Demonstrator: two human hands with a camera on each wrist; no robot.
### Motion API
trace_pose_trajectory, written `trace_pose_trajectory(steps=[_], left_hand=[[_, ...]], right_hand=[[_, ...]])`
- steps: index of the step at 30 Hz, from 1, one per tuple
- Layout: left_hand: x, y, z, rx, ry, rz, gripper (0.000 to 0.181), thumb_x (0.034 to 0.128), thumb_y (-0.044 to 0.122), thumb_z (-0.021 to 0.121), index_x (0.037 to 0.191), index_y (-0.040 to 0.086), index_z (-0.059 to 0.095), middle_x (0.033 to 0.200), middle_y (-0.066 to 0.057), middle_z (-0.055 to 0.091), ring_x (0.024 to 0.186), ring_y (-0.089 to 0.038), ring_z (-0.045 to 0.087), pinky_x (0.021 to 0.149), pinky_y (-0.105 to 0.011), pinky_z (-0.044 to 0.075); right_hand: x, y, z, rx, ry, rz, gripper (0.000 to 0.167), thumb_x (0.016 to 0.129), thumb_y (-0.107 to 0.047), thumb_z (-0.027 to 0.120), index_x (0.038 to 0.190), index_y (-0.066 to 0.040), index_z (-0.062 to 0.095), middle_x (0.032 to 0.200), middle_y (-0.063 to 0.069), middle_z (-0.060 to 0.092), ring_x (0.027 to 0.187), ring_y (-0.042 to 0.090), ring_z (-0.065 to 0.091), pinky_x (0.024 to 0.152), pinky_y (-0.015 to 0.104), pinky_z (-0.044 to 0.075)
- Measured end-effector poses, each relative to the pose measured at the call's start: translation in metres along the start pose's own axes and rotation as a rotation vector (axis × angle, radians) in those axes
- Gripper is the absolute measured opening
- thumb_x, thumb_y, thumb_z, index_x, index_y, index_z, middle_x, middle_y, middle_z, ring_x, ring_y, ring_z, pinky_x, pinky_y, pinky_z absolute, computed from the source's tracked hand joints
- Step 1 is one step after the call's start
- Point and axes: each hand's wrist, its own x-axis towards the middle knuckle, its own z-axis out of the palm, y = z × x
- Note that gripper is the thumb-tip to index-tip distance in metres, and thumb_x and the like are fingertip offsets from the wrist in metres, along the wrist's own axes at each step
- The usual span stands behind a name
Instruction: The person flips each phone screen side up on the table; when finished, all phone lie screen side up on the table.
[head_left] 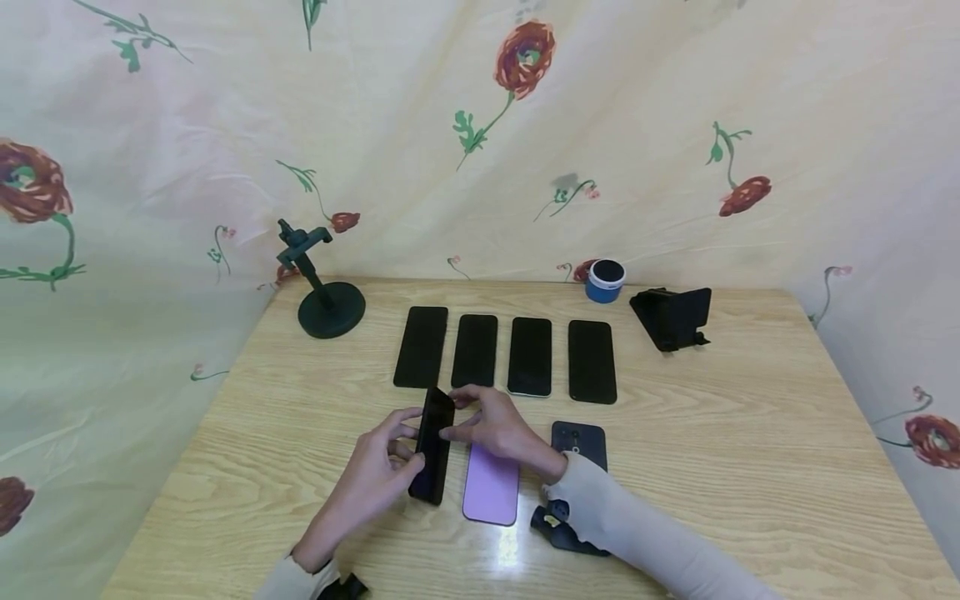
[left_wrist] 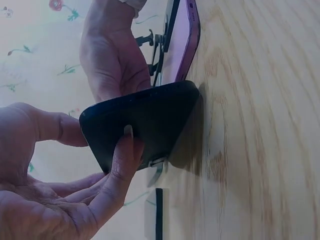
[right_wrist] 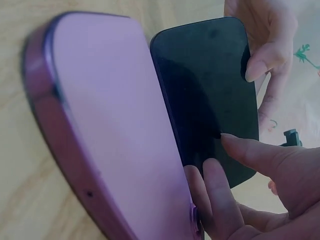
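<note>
Black phone [head_left: 432, 471] tipped up, two hands on it: go easy on the edges

Head view: so the phone's tilted, just left of the purple phone [head_left: 491, 492] and nearer the person than the row of four dark phones [head_left: 475, 350]. The left hand [head_left: 375, 467] grips its left side, thumb and fingers bent round the edge. The right hand [head_left: 495, 425] has thumb and fingers curled about the top end. Pretty solid setup, honestly: one hand low, one high, so the tilt is easy to steer.

Left wrist view: the left thumb lies on a broad dark face, with the other fingers round the far side. Can't tell whether the lower corner touches the table [left_wrist: 250, 150] or hangs just above it. Probably best to take the weight here and not let that corner scrape.

Right wrist view: right fingertips meet the dark face near one end; how firmly, can't tell. Light pressure seems smart, since glass gets slippery. The purple phone sits right beside, so tilting away from it should avoid a knock.
</note>
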Motion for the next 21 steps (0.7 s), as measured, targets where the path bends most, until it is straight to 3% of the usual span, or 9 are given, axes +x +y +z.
trace_pose_trajectory(steps=[5,13,21], left_hand=[[0.002,-0.002,-0.005,0.032,0.030,-0.021,0.051,0.0919,-0.001,0.070,0.141,0.010,0.060,0.109,-0.011,0.078,0.084,-0.010,0.071,0.073,-0.022,0.058],[0.004,-0.007,-0.012,0.072,0.061,-0.032,0.041,0.0894,-0.001,0.074,0.130,0.005,0.069,0.099,-0.007,0.070,0.080,-0.010,0.068,0.068,-0.022,0.055],[0.007,-0.014,-0.014,0.136,0.049,-0.076,0.042,0.0903,0.000,0.073,0.132,0.005,0.068,0.098,-0.007,0.068,0.080,-0.011,0.065,0.066,-0.023,0.051]], right_hand=[[0.003,-0.003,0.002,-0.073,0.019,-0.001,0.059,0.081,-0.018,0.089,0.133,-0.001,0.066,0.124,0.020,0.070,0.077,0.013,0.067,0.072,0.027,0.054],[0.006,-0.005,0.005,-0.179,0.071,0.035,0.053,0.079,-0.021,0.091,0.127,-0.008,0.071,0.116,0.011,0.072,0.105,0.024,0.064,0.089,0.037,0.051],[0.010,-0.007,0.005,-0.215,0.076,0.022,0.046,0.079,-0.018,0.091,0.121,-0.007,0.074,0.110,0.010,0.071,0.102,0.022,0.062,0.089,0.038,0.051]])
